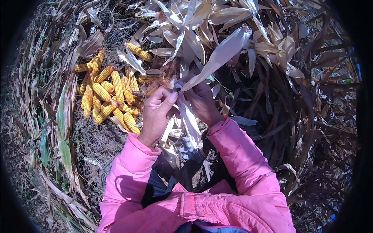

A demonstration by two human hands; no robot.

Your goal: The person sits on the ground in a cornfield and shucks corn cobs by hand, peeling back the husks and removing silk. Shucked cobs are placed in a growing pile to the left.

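Observation:
My left hand is closed in a pinch, thumb and fingertips together on pale dry corn husks. Close against it, my right hand is closed on the same husks, its fingers partly hidden behind them. One broad husk leaf stretches up and to the right from the fingertips. Below the hands hangs another strip of husk. Whether a cob is inside the bundle cannot be seen. Left of my left hand lies a heap of bare yellow corn cobs, with a single cob just beyond it.
Peeled-back white husks are piled at the far side. Dry brown corn stalks and leaves cover the ground to the right. Further stalks run along the left, among them a partly green leaf. My dark shoe shows between the forearms.

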